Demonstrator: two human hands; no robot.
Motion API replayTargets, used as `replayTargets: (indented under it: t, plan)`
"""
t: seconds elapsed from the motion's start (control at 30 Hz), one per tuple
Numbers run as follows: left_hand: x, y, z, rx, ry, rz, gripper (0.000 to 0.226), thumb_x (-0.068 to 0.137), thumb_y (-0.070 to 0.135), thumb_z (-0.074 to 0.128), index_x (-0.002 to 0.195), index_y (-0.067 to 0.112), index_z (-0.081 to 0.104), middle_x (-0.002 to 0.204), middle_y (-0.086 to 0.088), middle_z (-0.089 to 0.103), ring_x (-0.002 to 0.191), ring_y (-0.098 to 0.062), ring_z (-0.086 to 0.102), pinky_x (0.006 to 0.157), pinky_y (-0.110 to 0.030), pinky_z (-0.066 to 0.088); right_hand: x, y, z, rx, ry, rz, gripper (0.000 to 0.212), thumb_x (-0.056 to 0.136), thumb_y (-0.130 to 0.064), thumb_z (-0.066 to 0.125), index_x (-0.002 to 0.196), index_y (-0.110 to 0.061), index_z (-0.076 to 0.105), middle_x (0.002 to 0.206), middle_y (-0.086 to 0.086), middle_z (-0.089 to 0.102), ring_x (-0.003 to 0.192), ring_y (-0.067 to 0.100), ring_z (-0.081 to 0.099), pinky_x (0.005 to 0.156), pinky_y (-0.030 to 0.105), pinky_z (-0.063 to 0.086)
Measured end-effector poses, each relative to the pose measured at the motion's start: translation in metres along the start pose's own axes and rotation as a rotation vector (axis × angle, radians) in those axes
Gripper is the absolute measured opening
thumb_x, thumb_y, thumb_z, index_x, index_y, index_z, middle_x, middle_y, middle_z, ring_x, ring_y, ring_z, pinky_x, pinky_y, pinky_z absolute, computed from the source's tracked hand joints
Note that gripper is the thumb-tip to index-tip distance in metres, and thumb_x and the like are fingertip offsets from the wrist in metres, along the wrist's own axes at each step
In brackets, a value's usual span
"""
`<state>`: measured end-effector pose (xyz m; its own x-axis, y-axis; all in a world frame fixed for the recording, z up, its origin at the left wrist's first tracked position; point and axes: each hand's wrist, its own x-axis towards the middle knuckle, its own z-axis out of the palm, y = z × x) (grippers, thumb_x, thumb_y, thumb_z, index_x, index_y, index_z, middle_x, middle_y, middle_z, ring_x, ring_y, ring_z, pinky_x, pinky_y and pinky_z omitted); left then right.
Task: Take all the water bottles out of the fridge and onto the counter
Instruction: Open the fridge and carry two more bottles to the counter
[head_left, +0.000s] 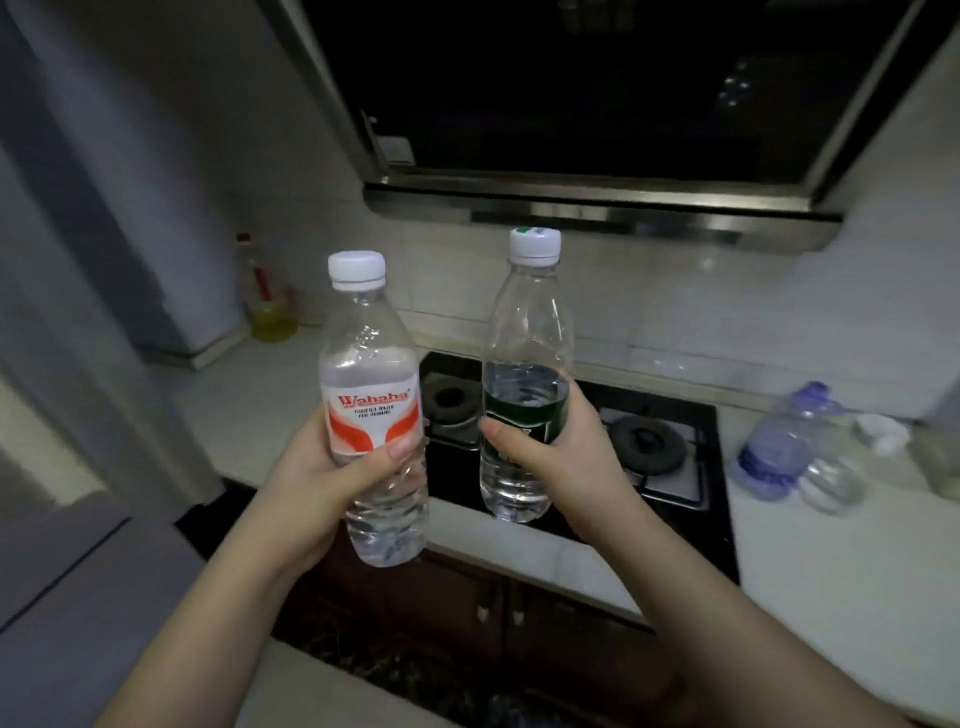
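Fingers of L hand (317, 467) wrap red-label bottle (374, 410); R hand (550, 447) grips green-label bottle (524, 379) (both upright, above stove (670, 467)).

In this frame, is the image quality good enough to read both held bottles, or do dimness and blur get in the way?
Head view: dim, wide-angle bending at edges; red-label bottle sharp, green-label bottle label dark; blue-label bottle on the counter smeared.
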<state>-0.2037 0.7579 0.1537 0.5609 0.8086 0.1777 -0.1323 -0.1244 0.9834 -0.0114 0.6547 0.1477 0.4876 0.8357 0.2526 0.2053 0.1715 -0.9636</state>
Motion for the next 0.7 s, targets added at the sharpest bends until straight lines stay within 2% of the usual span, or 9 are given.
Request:
replayTargets:
  t: [0.07, 0.17, 0.27, 0.33, 0.47, 0.6, 0.7]
  plan:
    - [0.019, -0.012, 0.031, -0.02, -0.069, -0.009, 0.098, 0.04, 0.056, 0.093, 0.117, 0.006, 0.06, 0.104, -0.013, 0.074, 0.096, -0.027, 0.071, 0.079, -0.032, 0.059, -0.003, 0.009, -0.027, -0.013, 0.09, 0.012, 0.059, 0.065, -0.037, 0.081, 0.117, -0.032, 0.056, 0.106, -0.012, 0.07, 0.1, 0.004, 0.066, 0.088, 0.032, 0.053]
    - [0.044, -0.03, 0.073, -0.024, -0.172, 0.002, 0.101, 0.041, 0.059, 0.092, 0.118, 0.003, 0.059, 0.102, -0.01, 0.075, 0.095, -0.024, 0.072, 0.079, -0.028, 0.058, -0.009, 0.021, -0.068, -0.032, 0.209, 0.029, 0.054, 0.069, -0.026, 0.083, 0.116, -0.031, 0.056, 0.104, -0.012, 0.071, 0.099, 0.005, 0.067, 0.086, 0.026, 0.052]
    - [0.065, -0.047, 0.116, -0.007, -0.324, -0.022, 0.093, 0.048, 0.057, 0.09, 0.121, 0.009, 0.059, 0.109, -0.011, 0.073, 0.101, -0.028, 0.071, 0.083, -0.034, 0.057, -0.017, 0.025, -0.109, -0.058, 0.287, 0.061, 0.055, 0.072, -0.023, 0.083, 0.119, -0.03, 0.056, 0.106, -0.012, 0.071, 0.1, 0.005, 0.066, 0.086, 0.023, 0.052]
    - [0.076, -0.058, 0.15, -0.01, -0.42, -0.034, 0.083, 0.052, 0.046, 0.088, 0.122, 0.011, 0.059, 0.108, -0.01, 0.073, 0.1, -0.026, 0.071, 0.08, -0.031, 0.058, -0.025, 0.029, -0.136, -0.08, 0.373, 0.088, 0.055, 0.071, -0.023, 0.083, 0.118, -0.029, 0.056, 0.106, -0.011, 0.071, 0.1, 0.005, 0.067, 0.086, 0.023, 0.052]
    - [0.086, -0.074, 0.216, -0.022, -0.584, -0.051, 0.068, 0.057, 0.032, 0.084, 0.118, 0.02, 0.058, 0.105, 0.0, 0.075, 0.096, -0.016, 0.072, 0.074, -0.019, 0.055, -0.044, 0.038, -0.18, -0.1, 0.529, 0.125, 0.06, 0.07, -0.024, 0.084, 0.123, -0.022, 0.055, 0.108, -0.006, 0.072, 0.102, 0.01, 0.067, 0.095, 0.038, 0.052]
    - [0.083, -0.082, 0.277, -0.06, -0.747, -0.069, 0.055, 0.065, 0.014, 0.079, 0.116, 0.02, 0.058, 0.104, 0.002, 0.075, 0.096, -0.014, 0.072, 0.074, -0.019, 0.054, -0.069, 0.047, -0.215, -0.09, 0.643, 0.147, 0.053, 0.071, -0.018, 0.082, 0.118, -0.02, 0.058, 0.106, -0.003, 0.072, 0.101, 0.014, 0.068, 0.092, 0.042, 0.054]
    - [0.075, -0.088, 0.318, -0.108, -0.826, -0.096, 0.06, 0.063, 0.014, 0.082, 0.118, 0.015, 0.057, 0.104, 0.0, 0.075, 0.095, -0.014, 0.072, 0.075, -0.021, 0.055, -0.088, 0.052, -0.242, -0.063, 0.713, 0.154, 0.052, 0.071, -0.015, 0.081, 0.118, -0.019, 0.058, 0.106, -0.002, 0.072, 0.101, 0.017, 0.069, 0.091, 0.047, 0.055]
